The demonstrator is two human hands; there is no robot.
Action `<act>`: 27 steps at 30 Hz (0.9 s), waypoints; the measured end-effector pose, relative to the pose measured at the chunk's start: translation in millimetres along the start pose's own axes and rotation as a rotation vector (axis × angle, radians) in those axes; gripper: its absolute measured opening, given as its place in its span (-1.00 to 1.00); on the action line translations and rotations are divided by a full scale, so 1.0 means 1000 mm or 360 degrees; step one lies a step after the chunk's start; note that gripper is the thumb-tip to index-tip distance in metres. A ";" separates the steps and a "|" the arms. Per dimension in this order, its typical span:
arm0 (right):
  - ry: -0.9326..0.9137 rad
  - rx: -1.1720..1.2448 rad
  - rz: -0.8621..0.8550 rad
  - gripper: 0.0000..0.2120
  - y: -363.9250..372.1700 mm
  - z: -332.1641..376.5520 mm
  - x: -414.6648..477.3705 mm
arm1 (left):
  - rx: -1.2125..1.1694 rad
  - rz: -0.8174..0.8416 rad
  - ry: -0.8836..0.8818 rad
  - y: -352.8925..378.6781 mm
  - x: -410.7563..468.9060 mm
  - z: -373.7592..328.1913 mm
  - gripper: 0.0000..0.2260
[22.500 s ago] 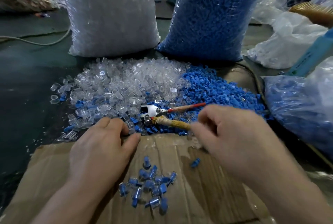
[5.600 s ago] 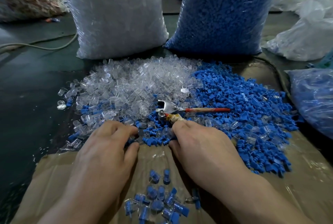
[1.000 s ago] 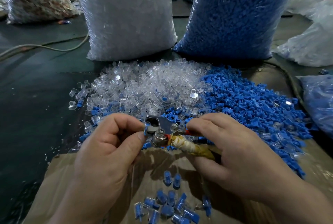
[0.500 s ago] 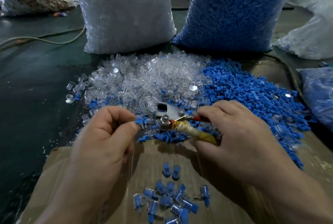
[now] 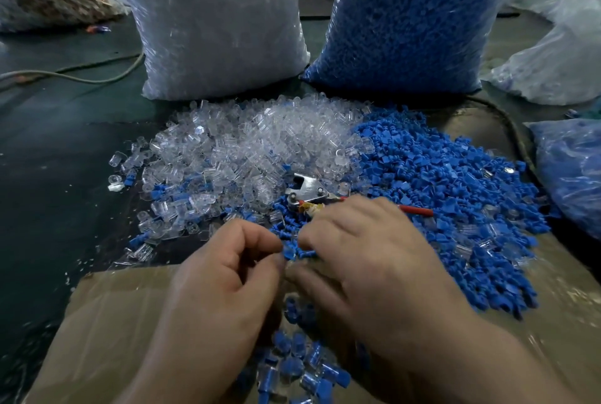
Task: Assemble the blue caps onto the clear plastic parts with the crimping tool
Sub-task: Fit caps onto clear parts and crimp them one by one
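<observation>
The left hand (image 5: 227,280) has its fingers curled, with thumb and forefinger tips pinching a small blue cap (image 5: 290,253) just on the near side of the crimping tool (image 5: 309,191). The right hand (image 5: 367,260) meets it from the other side, forefinger and thumb bent toward the same cap. Whether they grip it cannot be told. Its other fingers lie over the tool's tape-wrapped handle, and a hold there cannot be told either. The tool rests on the loose parts, and its red handle (image 5: 418,210) sticks out past the right knuckles. Behind and left of the tool spreads the heap of clear parts (image 5: 253,149); to its right lies the heap of blue caps (image 5: 448,189). Nearer than the tool, below the wrists, capped pieces (image 5: 292,366) lie on cardboard (image 5: 113,322). Well behind the tool stand a clear-parts bag (image 5: 211,19) and a blue-caps bag (image 5: 406,13).
</observation>
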State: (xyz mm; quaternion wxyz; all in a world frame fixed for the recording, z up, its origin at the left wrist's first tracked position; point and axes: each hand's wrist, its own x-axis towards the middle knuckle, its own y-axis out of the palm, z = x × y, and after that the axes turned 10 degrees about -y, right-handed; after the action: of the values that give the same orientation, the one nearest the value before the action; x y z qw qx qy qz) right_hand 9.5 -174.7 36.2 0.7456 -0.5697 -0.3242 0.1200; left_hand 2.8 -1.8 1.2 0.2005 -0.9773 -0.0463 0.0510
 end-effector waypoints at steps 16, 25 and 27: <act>-0.0022 0.0490 -0.0198 -0.74 0.001 0.012 -0.001 | -0.0278 0.0338 -0.0047 -0.015 0.002 -0.002 -0.49; 0.0147 0.0678 -0.0174 -0.73 -0.001 0.017 -0.001 | -0.0329 0.0309 0.0084 -0.010 -0.003 -0.006 -0.58; 0.0067 0.0614 -0.0210 -0.75 -0.002 0.015 -0.001 | -0.0384 0.0324 0.0094 -0.008 -0.003 -0.007 -0.65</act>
State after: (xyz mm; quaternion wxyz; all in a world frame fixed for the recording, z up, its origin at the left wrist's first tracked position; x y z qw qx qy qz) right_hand -0.6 -164.6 39.6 0.8537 -0.3963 -0.3161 0.1189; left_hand 0.2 2.3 10.8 0.0767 -0.9950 0.0532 0.0363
